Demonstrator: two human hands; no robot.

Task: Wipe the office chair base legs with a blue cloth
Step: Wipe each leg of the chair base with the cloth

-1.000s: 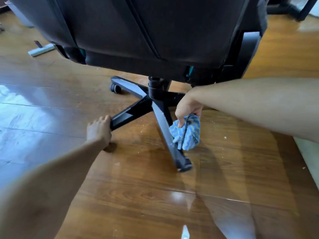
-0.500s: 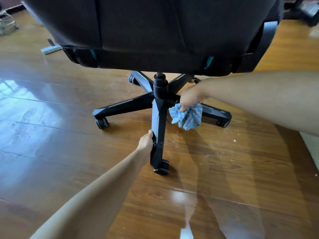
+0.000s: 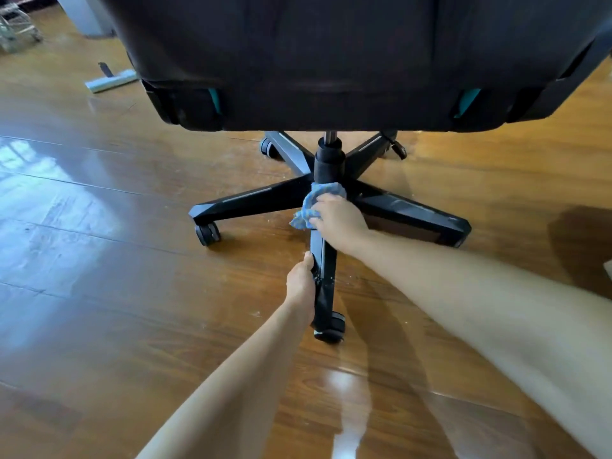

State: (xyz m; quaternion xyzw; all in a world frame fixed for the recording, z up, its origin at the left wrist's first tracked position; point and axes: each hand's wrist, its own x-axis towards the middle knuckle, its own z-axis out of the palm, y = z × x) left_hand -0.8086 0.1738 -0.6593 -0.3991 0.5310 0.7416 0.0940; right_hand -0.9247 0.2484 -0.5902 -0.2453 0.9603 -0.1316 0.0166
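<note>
The black office chair's five-legged base [image 3: 258, 200] stands on the wooden floor, its central column [image 3: 329, 160] under the dark seat [image 3: 331, 61]. One leg [image 3: 324, 270] points straight at me, ending in a caster [image 3: 329, 327]. My left hand [image 3: 300, 283] grips the left side of that near leg. My right hand [image 3: 339, 220] holds the crumpled blue cloth [image 3: 314, 202] pressed on the top of the same leg, right at the foot of the column.
Glossy wooden floor [image 3: 132, 293] with scattered white specks around the base. A flat mop head [image 3: 111, 80] lies at the far left, a metal rack [image 3: 16, 28] in the top left corner. Casters [image 3: 207, 233] stick out at each leg end.
My right hand carried the cloth from the right-hand leg to the near leg by the column. My left hand went from the left leg's end to the near leg.
</note>
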